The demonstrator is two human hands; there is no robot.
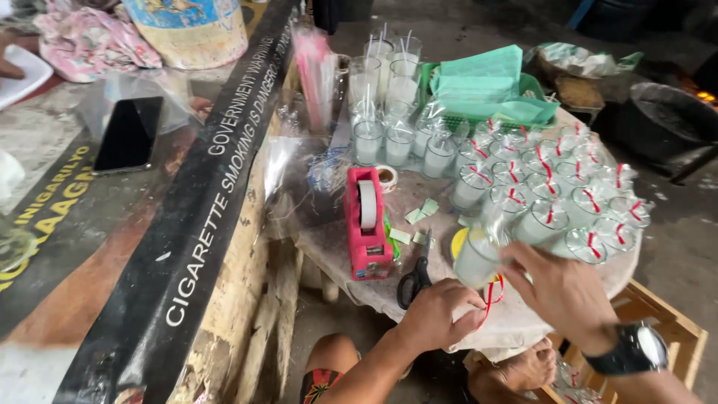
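Note:
My left hand (441, 314) pinches a red ribbon (491, 295) at the near edge of a small cloth-covered table (336, 258). My right hand (557, 288), with a black wristwatch, holds the clear plastic wrap around a glass cup of white stuff (477, 258), which tilts above the table edge. Black-handled scissors (413, 283) lie just left of my left hand. A pink tape dispenser (367, 224) stands further left.
Several wrapped cups tied with red ribbon (553, 187) crowd the table's right side; unwrapped cups (396, 142) and a green basket with green paper (486, 93) sit behind. A phone (129, 133) lies on the counter at left. A wooden crate (666, 329) stands at lower right.

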